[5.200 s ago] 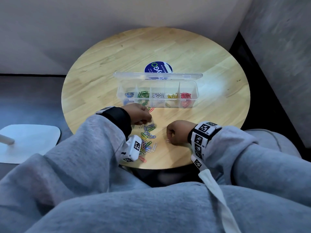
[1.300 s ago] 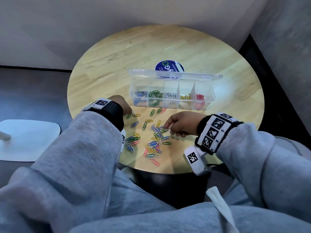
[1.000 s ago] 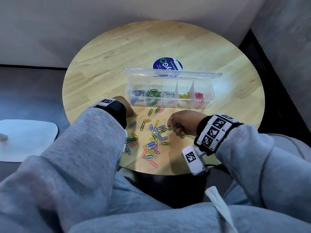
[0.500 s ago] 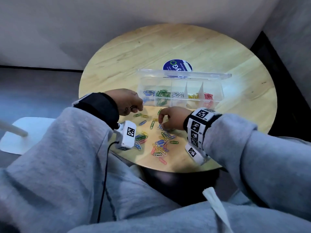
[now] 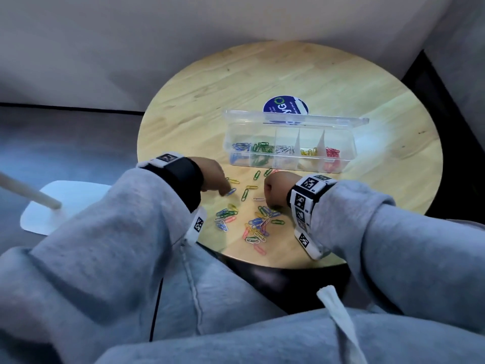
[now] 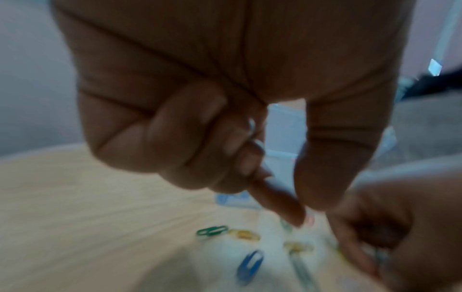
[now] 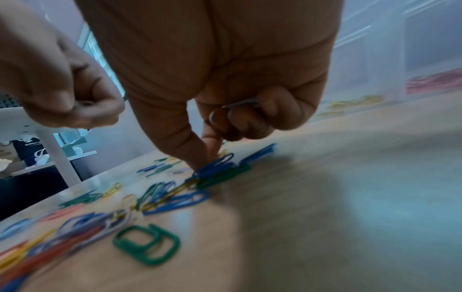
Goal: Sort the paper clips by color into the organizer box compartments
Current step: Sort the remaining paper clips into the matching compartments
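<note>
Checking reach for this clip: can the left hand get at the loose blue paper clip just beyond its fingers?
Probably yes. The left hand hovers with its forefinger and thumb extended toward the blue paper clip, which lies alone on the round wooden table, nothing covering it.

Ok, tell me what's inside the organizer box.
The organizer box holds sorted paper clips: from left, blue, green, white, yellow, red. Counts can't be seen; clips overlap.

Loose mixed-colour paper clips [image 5: 252, 219] lie before the clear organizer box [image 5: 288, 151], seemingly colour-sorted inside.
</note>
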{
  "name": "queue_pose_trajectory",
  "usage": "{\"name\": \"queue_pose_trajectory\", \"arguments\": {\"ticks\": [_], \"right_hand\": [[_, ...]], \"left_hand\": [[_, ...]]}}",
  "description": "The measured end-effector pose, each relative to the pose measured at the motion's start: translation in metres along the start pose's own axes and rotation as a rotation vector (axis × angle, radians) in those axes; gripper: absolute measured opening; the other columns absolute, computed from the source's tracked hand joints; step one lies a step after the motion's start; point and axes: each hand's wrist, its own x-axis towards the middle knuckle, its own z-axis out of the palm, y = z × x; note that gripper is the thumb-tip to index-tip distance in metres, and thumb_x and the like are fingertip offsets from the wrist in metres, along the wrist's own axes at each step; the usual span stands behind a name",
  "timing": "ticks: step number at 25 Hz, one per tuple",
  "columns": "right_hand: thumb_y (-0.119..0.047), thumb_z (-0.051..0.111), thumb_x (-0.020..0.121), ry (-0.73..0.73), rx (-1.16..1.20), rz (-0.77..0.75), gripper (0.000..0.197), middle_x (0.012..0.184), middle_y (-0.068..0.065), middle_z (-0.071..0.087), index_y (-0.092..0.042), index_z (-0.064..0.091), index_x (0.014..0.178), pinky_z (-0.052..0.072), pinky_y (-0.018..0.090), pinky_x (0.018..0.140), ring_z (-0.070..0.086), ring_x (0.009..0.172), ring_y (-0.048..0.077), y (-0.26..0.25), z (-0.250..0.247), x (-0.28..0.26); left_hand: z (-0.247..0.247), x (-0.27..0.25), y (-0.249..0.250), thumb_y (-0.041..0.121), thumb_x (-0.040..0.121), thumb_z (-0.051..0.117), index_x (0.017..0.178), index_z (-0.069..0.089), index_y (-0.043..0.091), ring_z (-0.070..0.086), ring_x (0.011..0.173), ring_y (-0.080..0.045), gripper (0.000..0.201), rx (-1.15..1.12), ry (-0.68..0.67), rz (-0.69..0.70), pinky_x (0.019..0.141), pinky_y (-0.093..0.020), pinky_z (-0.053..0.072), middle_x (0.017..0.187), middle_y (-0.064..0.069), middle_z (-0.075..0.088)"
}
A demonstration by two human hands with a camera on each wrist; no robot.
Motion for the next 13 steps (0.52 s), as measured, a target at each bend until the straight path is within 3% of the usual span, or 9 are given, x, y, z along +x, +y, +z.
{"name": "queue_pose_trajectory", "arguments": {"ticks": [2,4,8,11,13], "right_hand": [[-0.009,0.054,0.083,0.034,0.095,0.007,0.019,0.098,0.01,0.065,-0.007,0.064,0.098,0.045,0.027,0.062,0.059,0.085,0.024,0.005,0.001,-0.004],[-0.008,0.056,0.08,0.077,0.204,-0.008,0.024,0.094,0.006,0.062,-0.011,0.063,0.103,0.04,0.024,0.056,0.057,0.083,0.023,0.007,0.001,-0.009],[-0.009,0.055,0.08,0.107,0.244,-0.052,0.023,0.088,0.0,0.054,-0.015,0.059,0.101,0.033,0.022,0.049,0.05,0.077,0.021,0.005,0.003,-0.007],[-0.017,0.059,0.081,0.14,0.267,-0.061,0.016,0.089,-0.001,0.053,-0.019,0.055,0.096,0.035,0.025,0.06,0.049,0.079,0.02,0.006,0.007,-0.003],[-0.024,0.063,0.083,0.139,0.262,-0.081,0.02,0.091,-0.002,0.052,-0.018,0.057,0.102,0.036,0.025,0.065,0.049,0.081,0.019,0.006,0.007,-0.001]], "left_hand": [[0.008,0.005,0.003,0.032,0.078,0.069,0.078,0.064,0.015,0.053,0.076,-0.021,0.018,0.272,0.012,-0.03,0.065,-0.023,0.038,0.086,-0.004,0.059],[0.018,0.013,0.003,0.038,0.071,0.076,0.068,0.06,0.013,0.056,0.077,-0.02,0.029,0.363,-0.023,-0.078,0.068,-0.024,0.041,0.084,-0.002,0.062],[0.029,0.018,0.005,0.044,0.062,0.082,0.066,0.061,0.01,0.054,0.07,-0.019,0.041,0.401,-0.057,-0.117,0.068,-0.024,0.041,0.074,-0.002,0.06],[0.037,0.018,0.008,0.05,0.051,0.084,0.053,0.054,0.009,0.054,0.063,-0.019,0.051,0.406,-0.064,-0.107,0.066,-0.026,0.044,0.062,-0.002,0.058],[0.041,0.018,0.009,0.051,0.047,0.084,0.052,0.055,0.009,0.057,0.061,-0.02,0.052,0.398,-0.072,-0.101,0.067,-0.027,0.048,0.057,-0.001,0.059]]}}
